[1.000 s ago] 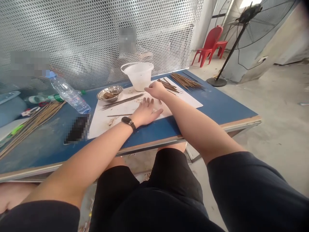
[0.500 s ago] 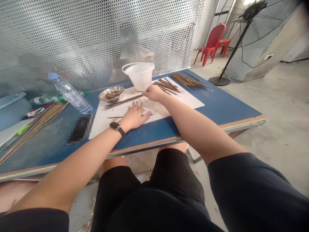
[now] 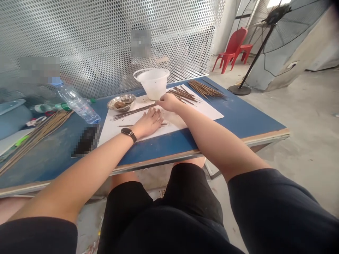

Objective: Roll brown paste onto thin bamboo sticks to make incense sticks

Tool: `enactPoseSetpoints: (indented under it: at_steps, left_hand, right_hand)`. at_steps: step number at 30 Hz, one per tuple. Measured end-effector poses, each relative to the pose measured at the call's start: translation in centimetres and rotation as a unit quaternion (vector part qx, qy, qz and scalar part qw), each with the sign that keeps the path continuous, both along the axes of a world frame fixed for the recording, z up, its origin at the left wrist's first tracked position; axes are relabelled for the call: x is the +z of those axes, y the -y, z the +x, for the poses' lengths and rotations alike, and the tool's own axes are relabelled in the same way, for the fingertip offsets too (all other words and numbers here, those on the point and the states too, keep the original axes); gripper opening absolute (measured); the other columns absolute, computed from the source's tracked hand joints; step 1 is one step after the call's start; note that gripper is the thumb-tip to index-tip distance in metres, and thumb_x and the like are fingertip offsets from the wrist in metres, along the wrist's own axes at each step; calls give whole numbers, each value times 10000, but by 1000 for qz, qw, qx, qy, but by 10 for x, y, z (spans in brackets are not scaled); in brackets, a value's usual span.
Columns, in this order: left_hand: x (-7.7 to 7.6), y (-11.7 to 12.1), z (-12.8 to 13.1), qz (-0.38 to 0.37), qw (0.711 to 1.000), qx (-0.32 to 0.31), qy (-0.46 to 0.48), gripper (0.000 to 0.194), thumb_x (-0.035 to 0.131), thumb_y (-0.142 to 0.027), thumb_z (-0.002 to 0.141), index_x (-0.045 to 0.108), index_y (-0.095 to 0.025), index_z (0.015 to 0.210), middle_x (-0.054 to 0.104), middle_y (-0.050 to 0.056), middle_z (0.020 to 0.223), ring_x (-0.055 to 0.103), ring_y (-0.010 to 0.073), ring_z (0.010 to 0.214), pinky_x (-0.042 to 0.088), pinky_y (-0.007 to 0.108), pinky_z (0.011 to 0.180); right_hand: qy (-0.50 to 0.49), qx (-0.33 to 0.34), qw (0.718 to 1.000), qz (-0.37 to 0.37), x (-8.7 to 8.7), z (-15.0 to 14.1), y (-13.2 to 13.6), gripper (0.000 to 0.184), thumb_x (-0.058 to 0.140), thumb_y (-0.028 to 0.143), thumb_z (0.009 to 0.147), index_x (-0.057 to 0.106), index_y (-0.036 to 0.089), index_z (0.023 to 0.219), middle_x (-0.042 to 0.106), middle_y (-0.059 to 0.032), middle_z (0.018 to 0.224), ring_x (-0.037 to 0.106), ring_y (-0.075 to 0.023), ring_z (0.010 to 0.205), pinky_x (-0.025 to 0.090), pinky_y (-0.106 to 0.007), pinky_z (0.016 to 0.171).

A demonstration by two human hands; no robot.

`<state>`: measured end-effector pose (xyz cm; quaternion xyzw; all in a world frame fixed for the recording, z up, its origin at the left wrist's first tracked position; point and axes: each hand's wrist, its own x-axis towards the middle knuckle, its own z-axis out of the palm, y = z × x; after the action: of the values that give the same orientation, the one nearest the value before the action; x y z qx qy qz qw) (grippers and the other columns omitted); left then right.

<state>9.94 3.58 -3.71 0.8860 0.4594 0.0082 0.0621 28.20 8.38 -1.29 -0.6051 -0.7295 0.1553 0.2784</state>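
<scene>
My left hand [image 3: 148, 123] lies palm down on a white board [image 3: 194, 114], its fingers stretched out. Beneath it runs a single thin brown stick [image 3: 125, 126], whose ends show on both sides of the hand. My right hand [image 3: 169, 103] is closed round the right end of a bundle of thin brown sticks [image 3: 135, 112], which lies across the board with its thin tips to the left. Beyond the bundle, a metal bowl [image 3: 109, 105] holds brown lumps [image 3: 121, 104]. Several thicker brown sticks [image 3: 182, 94] rest on the board to the right of my right hand.
A white bucket [image 3: 153, 84] stands at the board's back edge. More brown sticks [image 3: 206, 89] lie on the blue table [image 3: 254, 120]. At left are a plastic bottle [image 3: 78, 102], a blurred dark object [image 3: 86, 141], long tan sticks [image 3: 39, 135] and a blue basin [image 3: 12, 118].
My left hand has shifted slightly forward and its fingers have come closer together. The right hand stays on the bundle in the same place. The view has tilted slightly.
</scene>
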Motion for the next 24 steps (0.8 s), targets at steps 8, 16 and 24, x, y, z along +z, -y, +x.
enactPoseSetpoints:
  at_steps: [8,16,24]
  left_hand:
    - [2,62,-43,22,999,-24,-19,928,186,-678,1091,195,-32,1758,94,223,1843,28,369,1716,88,544,1379]
    - [6,17,-44,-16,999,18,-46,914,144,-677,1091,143,-74,1778,57,215,1847,5,396,1710,99,618,1358]
    - [7,-34,-23,3,999,16,-47,891,108,-635,1105,114,-49,1776,54,215,1853,-19,395,1712,85,604,1359]
  right_hand:
    - [-25,9,1000,3,1,-2,4,424,646,345,987,481,248,609,532,-30,684,499,-196,709,404,-341,703]
    - [-39,26,999,1,-3,-3,0,380,651,346,1000,543,226,656,628,-47,765,545,-188,743,392,-327,705]
    - [-15,-2,1000,-19,5,4,4,403,625,403,1017,571,210,667,576,-18,700,532,-169,704,382,-298,678]
